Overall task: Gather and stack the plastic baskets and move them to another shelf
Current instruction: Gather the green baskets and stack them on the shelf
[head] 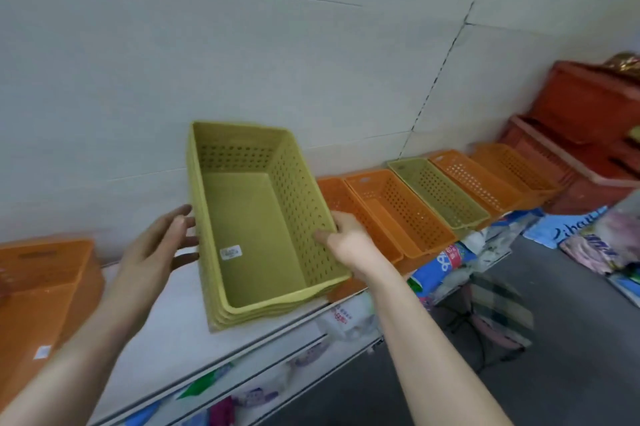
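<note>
Two bare hands flank a nested stack of green baskets [256,224] on the white shelf [180,332]: the right hand [349,245] pinches its right rim, while the left hand [156,249] is spread open just beside the left wall (contact unclear). Farther right along the shelf, orange baskets [388,214] and another green basket [440,193] sit in a row.

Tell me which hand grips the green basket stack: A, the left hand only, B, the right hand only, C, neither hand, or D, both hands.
B: the right hand has its grip on the right wall of the green basket stack, while the left hand is open beside its left wall.
</note>
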{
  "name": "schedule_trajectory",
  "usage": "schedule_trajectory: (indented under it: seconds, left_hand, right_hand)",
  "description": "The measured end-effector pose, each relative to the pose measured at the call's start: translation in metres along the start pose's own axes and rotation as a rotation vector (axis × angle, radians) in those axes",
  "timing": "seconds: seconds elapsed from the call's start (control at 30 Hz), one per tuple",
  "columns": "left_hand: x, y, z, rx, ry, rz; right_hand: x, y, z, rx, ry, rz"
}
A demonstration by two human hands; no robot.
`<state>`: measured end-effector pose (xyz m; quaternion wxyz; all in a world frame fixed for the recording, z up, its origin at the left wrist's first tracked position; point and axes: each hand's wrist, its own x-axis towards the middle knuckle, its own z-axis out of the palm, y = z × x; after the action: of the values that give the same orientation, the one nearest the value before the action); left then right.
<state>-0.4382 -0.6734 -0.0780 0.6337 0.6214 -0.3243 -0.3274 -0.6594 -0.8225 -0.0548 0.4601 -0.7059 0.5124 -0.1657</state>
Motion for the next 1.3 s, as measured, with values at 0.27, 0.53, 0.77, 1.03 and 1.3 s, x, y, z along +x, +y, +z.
schedule_trajectory:
  seconds: [0.27, 0.53, 0.77, 1.03, 1.3]
  left_hand:
    - [0.058, 0.03, 0.174, 0.04, -0.194, 0.141]
    - [0.098, -0.024, 0.361, 0.565, -0.355, 0.283]
    - [0.145, -0.08, 0.447, 0.967, -0.536, 0.447]
    - [0.193, -0.112, 0.483, 1.375, -0.818, 0.485]
    - [0.195, -0.111, 0.44, 1.288, -0.749, 0.473]
  right_hand:
    - [0.041, 0.034, -0.18, -0.037, 0.326, -0.093]
    - [0.07, 0.099, -0.337, -0.334, 0.516, -0.05]
    - [0.097, 0.135, -0.397, -0.344, 0.503, 0.041]
    - [0.127, 0.158, -0.426, -0.245, 0.464, 0.144]
    - [0.17, 0.162, -0.42, -0.078, 0.316, 0.179]
